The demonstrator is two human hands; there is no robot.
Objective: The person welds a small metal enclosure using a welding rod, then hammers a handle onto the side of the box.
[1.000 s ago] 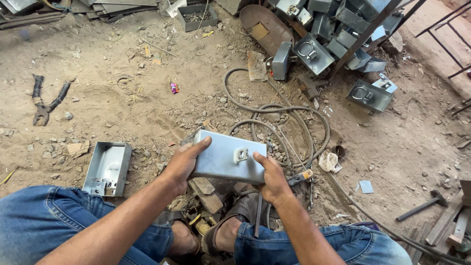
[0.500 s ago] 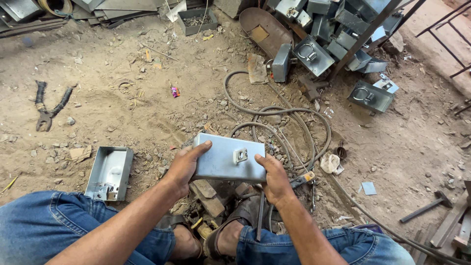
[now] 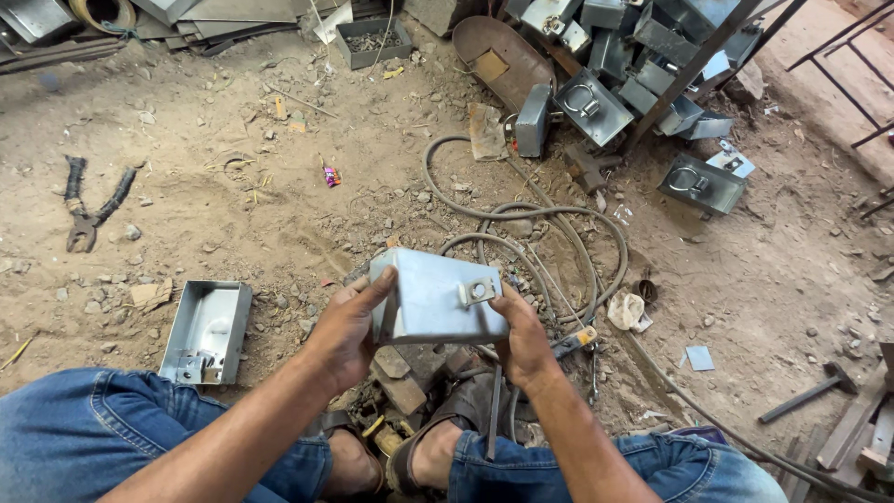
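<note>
— Dusty ground (image 3: 242, 205) strewn with rubble and scrap is seen all around. What is being held?

— A grey sheet-metal box (image 3: 436, 296) with a small hasp tab on its upper face is gripped above the sandalled feet. The left hand (image 3: 346, 328) is clamped on its left end, thumb laid over the top edge, and the right hand (image 3: 521, 333) is closed on its right end. It appears to be held from both ends so that the tabbed face is kept turned up toward the eyes.

— And around that box?

— An open metal tray (image 3: 207, 331) is lying to its left, hollow side up. Farther left of the box, a pair of pliers (image 3: 86, 210) is left on the dirt. A grey hose (image 3: 521, 212) is looped just beyond the box, and similar metal boxes (image 3: 643, 65) are heaped up and to the right, against a slanted bar. A hammer (image 3: 808, 393) is lying well to the right.
</note>
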